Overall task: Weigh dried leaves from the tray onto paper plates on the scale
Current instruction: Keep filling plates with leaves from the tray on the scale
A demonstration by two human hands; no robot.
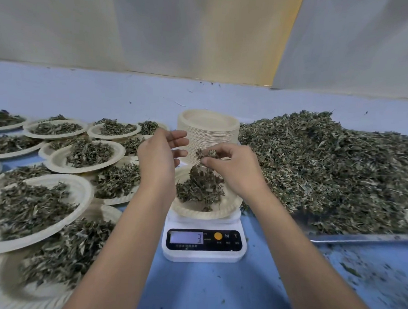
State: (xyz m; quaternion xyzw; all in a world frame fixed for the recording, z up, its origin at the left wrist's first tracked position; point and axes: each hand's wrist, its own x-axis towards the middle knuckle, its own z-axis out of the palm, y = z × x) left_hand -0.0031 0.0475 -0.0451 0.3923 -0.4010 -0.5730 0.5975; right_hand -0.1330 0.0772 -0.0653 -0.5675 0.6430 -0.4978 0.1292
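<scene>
Dried leaves (pixel 327 170) lay heaped on the tray (pixel 359 238) at your 2 o'clock. Your right hand (pixel 235 172) pinched a tuft (pixel 206 153) above the paper plate (pixel 195 211) on the scale (pixel 203 253) at 12. Your left hand (pixel 159 156) hovered at the plate's 10 o'clock, fingers straight, holding nothing.

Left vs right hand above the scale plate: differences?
The right hand pinches a tuft of dried leaves; the left hand holds nothing. The right hand is curled; the left hand is straight-fingered. Both hover above the plate on the scale.
</scene>
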